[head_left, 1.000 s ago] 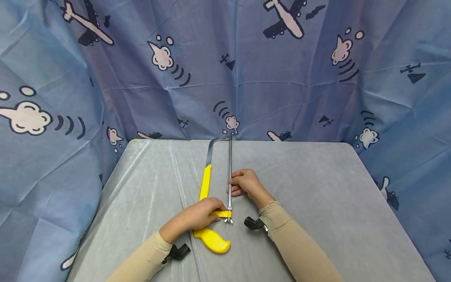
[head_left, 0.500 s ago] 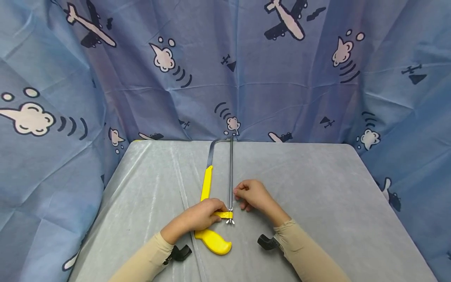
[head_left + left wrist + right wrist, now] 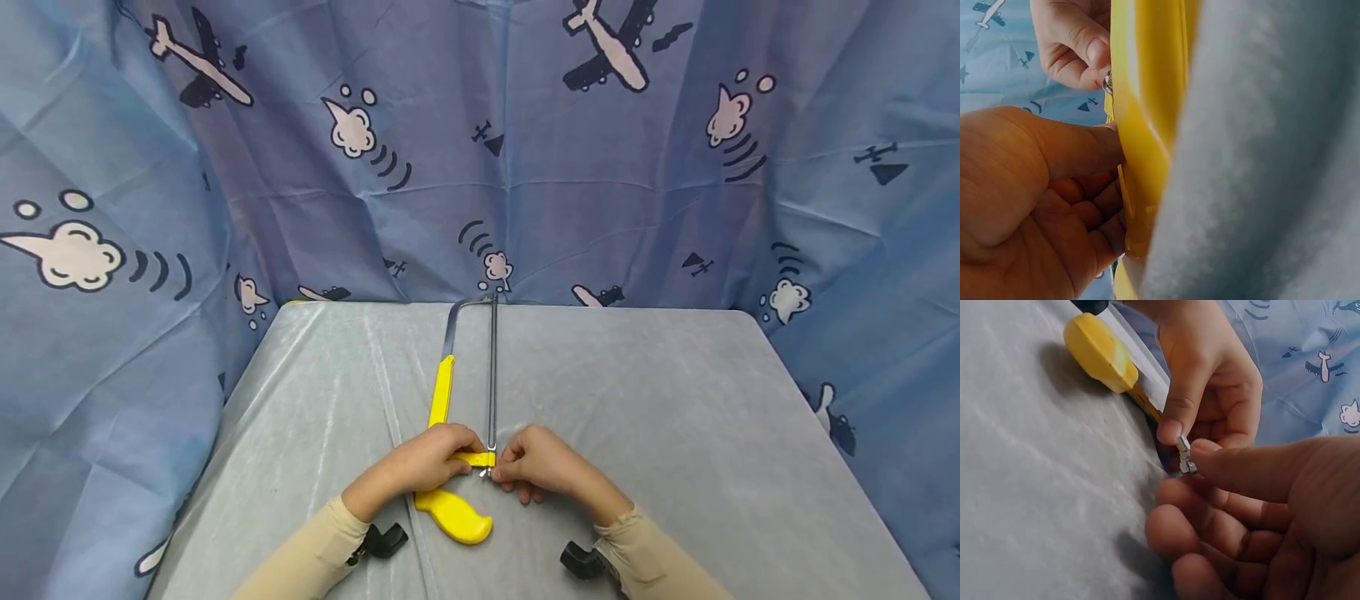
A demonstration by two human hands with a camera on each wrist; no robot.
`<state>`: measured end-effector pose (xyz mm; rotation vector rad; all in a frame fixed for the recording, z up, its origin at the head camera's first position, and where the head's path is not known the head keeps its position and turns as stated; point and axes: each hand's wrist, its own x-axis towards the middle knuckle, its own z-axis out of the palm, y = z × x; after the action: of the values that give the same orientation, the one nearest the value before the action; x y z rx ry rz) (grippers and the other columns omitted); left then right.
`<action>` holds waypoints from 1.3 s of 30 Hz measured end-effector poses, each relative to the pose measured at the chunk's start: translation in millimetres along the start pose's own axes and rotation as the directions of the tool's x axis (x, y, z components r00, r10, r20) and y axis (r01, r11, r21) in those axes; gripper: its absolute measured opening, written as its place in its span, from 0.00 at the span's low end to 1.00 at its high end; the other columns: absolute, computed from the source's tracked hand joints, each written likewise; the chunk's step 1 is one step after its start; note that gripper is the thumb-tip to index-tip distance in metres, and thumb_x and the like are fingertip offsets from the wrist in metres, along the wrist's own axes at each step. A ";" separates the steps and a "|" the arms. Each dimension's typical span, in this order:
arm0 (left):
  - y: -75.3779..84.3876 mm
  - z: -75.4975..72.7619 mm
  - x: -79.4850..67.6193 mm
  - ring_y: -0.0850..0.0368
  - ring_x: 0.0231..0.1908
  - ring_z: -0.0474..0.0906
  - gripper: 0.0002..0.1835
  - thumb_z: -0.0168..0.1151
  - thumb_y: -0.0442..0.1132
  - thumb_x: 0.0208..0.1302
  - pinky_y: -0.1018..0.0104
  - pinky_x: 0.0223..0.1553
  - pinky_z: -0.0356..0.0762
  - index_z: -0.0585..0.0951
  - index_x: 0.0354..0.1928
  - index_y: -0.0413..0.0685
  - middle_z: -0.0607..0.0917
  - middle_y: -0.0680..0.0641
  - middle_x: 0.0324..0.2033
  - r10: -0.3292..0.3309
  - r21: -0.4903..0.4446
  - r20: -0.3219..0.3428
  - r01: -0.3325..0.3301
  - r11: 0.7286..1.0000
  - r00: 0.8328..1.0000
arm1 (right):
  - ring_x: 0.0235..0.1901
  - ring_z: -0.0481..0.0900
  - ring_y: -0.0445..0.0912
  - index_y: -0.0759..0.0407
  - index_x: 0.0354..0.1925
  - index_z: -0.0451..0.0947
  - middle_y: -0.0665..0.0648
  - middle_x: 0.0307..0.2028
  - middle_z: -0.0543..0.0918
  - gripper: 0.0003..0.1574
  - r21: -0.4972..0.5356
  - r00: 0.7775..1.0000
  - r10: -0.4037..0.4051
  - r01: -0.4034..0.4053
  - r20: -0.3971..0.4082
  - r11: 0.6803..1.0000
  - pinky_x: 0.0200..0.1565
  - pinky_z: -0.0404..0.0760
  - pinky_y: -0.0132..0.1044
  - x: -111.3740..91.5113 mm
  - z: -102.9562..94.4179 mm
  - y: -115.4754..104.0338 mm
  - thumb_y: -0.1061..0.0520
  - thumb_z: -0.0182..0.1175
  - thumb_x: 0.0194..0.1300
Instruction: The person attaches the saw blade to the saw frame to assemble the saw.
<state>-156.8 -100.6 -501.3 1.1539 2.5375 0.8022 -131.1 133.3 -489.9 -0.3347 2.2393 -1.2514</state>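
A hacksaw (image 3: 441,390) with a yellow handle (image 3: 454,517) lies on the table, its frame to the left and its straight metal blade bar (image 3: 492,375) to the right. My left hand (image 3: 427,458) grips the yellow frame just ahead of the handle, beside the short yellow arm (image 3: 480,459) at the blade's near end. At that end sits a small silver wing nut (image 3: 1184,456). My right hand (image 3: 547,462) pinches it with thumb and forefinger, as the right wrist view shows; the other fingers are loosely curled below. Fingers under the left hand are partly hidden.
A grey cloth covers the table (image 3: 637,400), with a long crease left of the saw. The hacksaw's far end reaches the back edge, where a blue curtain (image 3: 615,192) with printed planes hangs. Each wrist carries a black camera (image 3: 583,560).
My right hand has left the middle of the blade bar, come back toward me along it and taken hold of the wing nut. The left hand and the hacksaw stay in place.
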 end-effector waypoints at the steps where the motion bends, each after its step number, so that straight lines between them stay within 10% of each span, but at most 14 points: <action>1: -0.3 0.2 -0.3 0.64 0.44 0.79 0.11 0.69 0.32 0.65 0.68 0.51 0.79 0.86 0.48 0.48 0.87 0.55 0.42 -0.005 -0.003 -0.001 0.005 1.000 1.000 | 0.13 0.77 0.43 0.59 0.25 0.85 0.55 0.19 0.84 0.17 0.000 1.000 0.004 -0.004 0.007 1.000 0.14 0.74 0.35 -0.1 1.0 -0.2 0.49 0.72 0.64; 27: 0.5 -2.7 0.4 0.63 0.44 0.80 0.11 0.69 0.31 0.64 0.68 0.51 0.80 0.87 0.49 0.45 0.88 0.53 0.42 0.003 -0.013 -0.010 -0.003 1.000 1.000 | 0.14 0.78 0.43 0.63 0.25 0.83 0.55 0.19 0.83 0.24 0.077 0.996 0.083 -0.084 0.017 0.994 0.17 0.80 0.38 -3.2 16.9 -7.2 0.45 0.68 0.68; 33: 0.3 -4.7 0.5 0.62 0.46 0.81 0.12 0.69 0.31 0.65 0.67 0.53 0.80 0.87 0.50 0.44 0.88 0.52 0.44 0.019 -0.012 -0.016 -0.019 1.000 1.000 | 0.17 0.80 0.42 0.67 0.35 0.84 0.57 0.27 0.85 0.15 0.224 0.990 0.097 -0.117 0.098 0.968 0.17 0.78 0.33 -3.4 13.7 -6.1 0.58 0.58 0.75; 39: 0.1 -4.1 0.3 0.63 0.47 0.81 0.12 0.70 0.32 0.65 0.68 0.53 0.80 0.87 0.50 0.44 0.88 0.52 0.45 0.017 -0.019 -0.006 -0.017 1.000 1.000 | 0.15 0.81 0.43 0.63 0.30 0.82 0.56 0.24 0.84 0.10 0.128 0.993 0.114 -0.114 0.001 0.985 0.17 0.81 0.37 -4.7 16.7 -5.9 0.61 0.63 0.71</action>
<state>-158.7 -101.9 -497.8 1.1699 2.5224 0.8331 -118.0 120.5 -490.3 -0.1522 2.1387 -1.3277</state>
